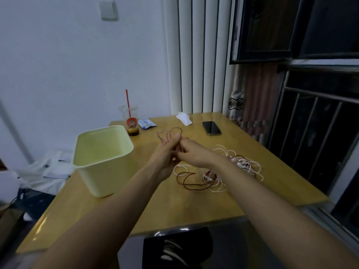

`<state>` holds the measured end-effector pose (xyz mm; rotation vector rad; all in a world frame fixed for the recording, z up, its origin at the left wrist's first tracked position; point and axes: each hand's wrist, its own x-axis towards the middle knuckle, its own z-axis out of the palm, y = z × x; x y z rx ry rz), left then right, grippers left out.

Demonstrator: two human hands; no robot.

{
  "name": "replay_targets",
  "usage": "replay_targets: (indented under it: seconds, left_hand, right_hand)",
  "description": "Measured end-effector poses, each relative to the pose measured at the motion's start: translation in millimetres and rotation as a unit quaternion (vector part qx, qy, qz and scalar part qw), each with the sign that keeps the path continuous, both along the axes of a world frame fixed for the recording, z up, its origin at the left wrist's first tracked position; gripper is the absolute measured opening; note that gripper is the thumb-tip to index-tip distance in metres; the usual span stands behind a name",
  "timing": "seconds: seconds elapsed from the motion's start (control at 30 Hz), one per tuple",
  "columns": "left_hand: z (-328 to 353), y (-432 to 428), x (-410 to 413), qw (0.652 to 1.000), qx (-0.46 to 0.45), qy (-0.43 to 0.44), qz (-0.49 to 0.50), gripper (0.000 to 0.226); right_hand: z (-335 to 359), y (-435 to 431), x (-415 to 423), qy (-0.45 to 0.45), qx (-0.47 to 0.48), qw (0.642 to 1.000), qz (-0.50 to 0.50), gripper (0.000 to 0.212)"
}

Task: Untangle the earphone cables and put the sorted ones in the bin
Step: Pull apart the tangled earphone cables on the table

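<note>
Raised over the table [174,206]: dark red earphone cable [175,129], looped above the left hand [167,150], seemingly gripped there, pinched by the right hand [191,153]. Beneath, 1 tangle of white and red cables [233,167]. Left, pale bin [103,158]; beyond, phone [211,128].

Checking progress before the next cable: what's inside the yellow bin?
No cable shows inside the bin: only bare pale inner walls. Its near wall hides the bottom, so that part cannot be confirmed.

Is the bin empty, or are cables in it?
Empty as far as visible: the bin stands upright, its inside shows only bare pale wall.
</note>
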<state>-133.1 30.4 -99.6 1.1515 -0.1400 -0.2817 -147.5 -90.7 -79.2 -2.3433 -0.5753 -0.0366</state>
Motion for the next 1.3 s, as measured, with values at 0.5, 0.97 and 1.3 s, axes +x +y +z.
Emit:
replay_targets:
  seconds: [0.5, 0.97, 1.3]
  left_hand:
    - [-43.0, 53.6, -11.5, 0.877, 0.416, -0.110, 0.213, 0.024]
    - [-45.8, 55.6, -4.8, 0.643, 0.745, -0.155, 0.088, 0.036]
    - [-49.5, 59.5, -10.7, 0.458, 0.846, -0.257, 0.094, 0.032]
  right_hand:
    - [-42.0, -48.1, -24.9, 0.120, -0.096, 0.985, -0.075, 0.039]
    - [-64.2, -82.5, -27.4, 0.016, -0.185, 0.977, -0.102, 0.074]
    - [-69.4, -75.0, -10.9, -0.129, -0.238, 0.933, -0.237, 0.041]
